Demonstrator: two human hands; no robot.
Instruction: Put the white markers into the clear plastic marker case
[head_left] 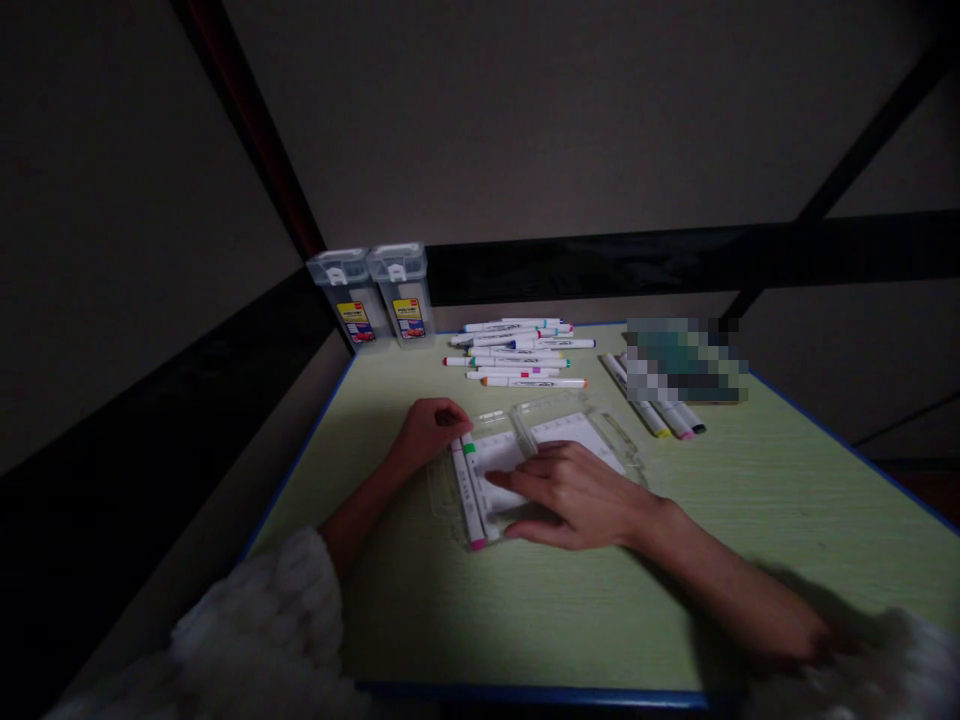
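Note:
A clear plastic marker case [577, 425] lies open and flat in the middle of the pale green table [525, 620]. Two white markers [469, 490], one with a green band and one with pink ends, lie side by side in its left half. My right hand [577, 495] rests flat inside the case with fingers stretched out toward those markers, touching the white insert. My left hand [429, 430] is curled at the case's upper left corner, fingers closed against its edge by the marker tops.
A loose pile of white markers [517, 352] lies at the table's far side. Three more markers [660, 410] lie to the right, below a blurred dark object [686, 360]. Two clear upright boxes [375, 295] stand at the far left corner. Dark bars frame the table.

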